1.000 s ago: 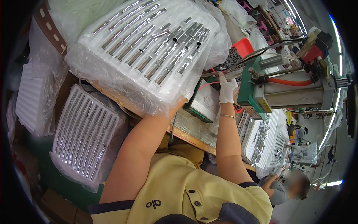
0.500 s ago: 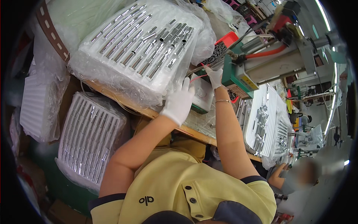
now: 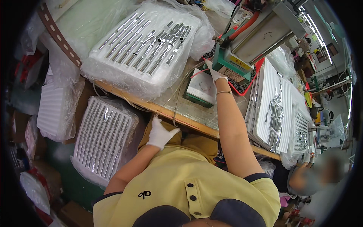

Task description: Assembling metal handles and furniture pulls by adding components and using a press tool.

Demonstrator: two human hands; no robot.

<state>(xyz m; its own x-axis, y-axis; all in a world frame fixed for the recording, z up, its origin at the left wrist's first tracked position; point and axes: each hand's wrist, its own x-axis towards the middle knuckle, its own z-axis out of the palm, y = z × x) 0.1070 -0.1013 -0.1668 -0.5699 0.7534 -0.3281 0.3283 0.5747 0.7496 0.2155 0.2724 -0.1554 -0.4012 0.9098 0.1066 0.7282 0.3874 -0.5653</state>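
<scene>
My right hand [image 3: 216, 74], in a white glove, reaches to the foot of a green machine [image 3: 229, 62] on the workbench and pinches the upper end of a thin curved metal strip [image 3: 178, 90]. The strip bends down over a white and green box [image 3: 202, 87] to the bench's front edge. My left hand [image 3: 160, 133], also gloved, sits low at that wooden edge [image 3: 189, 123], its thumb beside the strip's lower end. Whether it grips the strip is unclear.
A bagged white tray of chrome pieces [image 3: 145, 45] lies on the bench at left. Another tray [image 3: 101, 138] stands below the bench. White racks of chrome parts [image 3: 274, 108] lie at right. A red tray [image 3: 247, 85] sits under the machine. Another person [image 3: 321, 178] works at far right.
My left hand has dropped from the bagged tray to the bench's front edge. My right hand has stayed at the machine while the view has swung left.
</scene>
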